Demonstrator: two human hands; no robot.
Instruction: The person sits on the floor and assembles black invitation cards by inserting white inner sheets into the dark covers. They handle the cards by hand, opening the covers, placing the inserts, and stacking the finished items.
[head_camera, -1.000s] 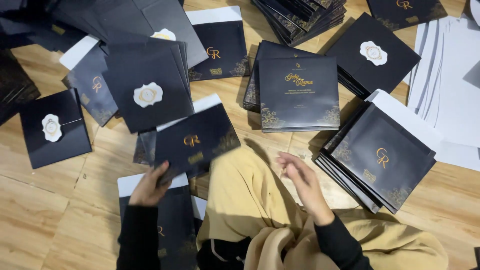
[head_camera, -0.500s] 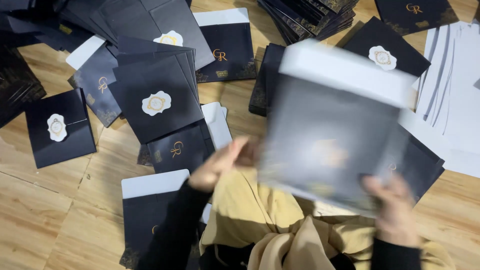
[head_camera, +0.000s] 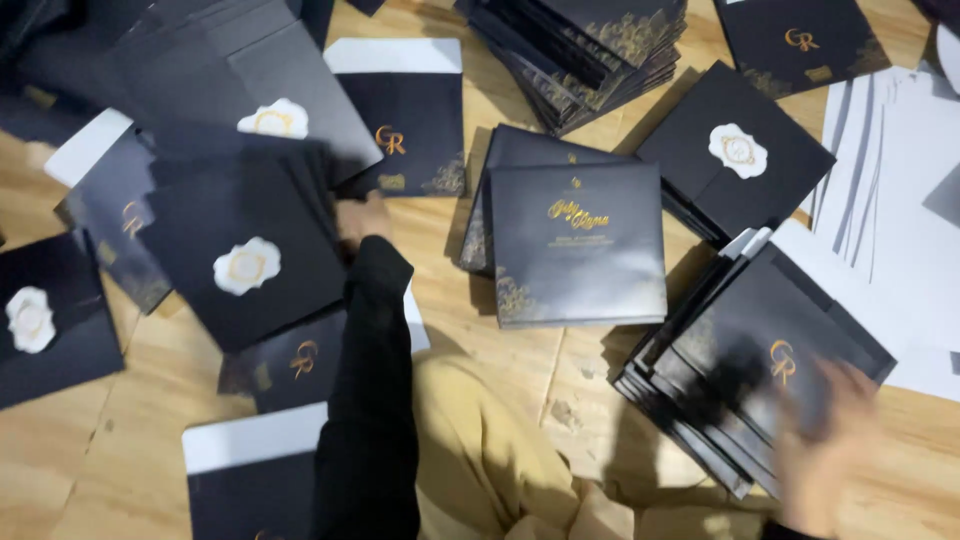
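Dark envelopes and cards cover the wooden floor (head_camera: 90, 470) all around both hands. The left hand (head_camera: 362, 218), at the end of a black sleeve (head_camera: 368, 400), reaches forward and rests against the right edge of a stack of sealed envelopes (head_camera: 240, 262) — dark squares, the top one closed with a white wax seal (head_camera: 246, 265). Only the back of this hand shows, so whether its fingers are curled on the edge or lie flat cannot be told. Just beyond it lies a dark card with a white strip (head_camera: 400, 115) along its far edge and a gold monogram. Beneath the sleeve, toward the person, lie more monogram cards (head_camera: 290, 365).

The right hand (head_camera: 835, 445) is blurred with motion; it appears spread, fingers loose, on the near corner of a fanned pile of monogram envelopes (head_camera: 760, 360), gripping nothing that can be made out. To the left of that hand, between the two hands, sits a short stack of printed gold-lettered cards (head_camera: 580, 245). Beyond the right hand lies another sealed envelope (head_camera: 735, 150), and to its right white paper sheets (head_camera: 890, 200) are spread out. Tan trousers (head_camera: 490, 460) show between the arms.
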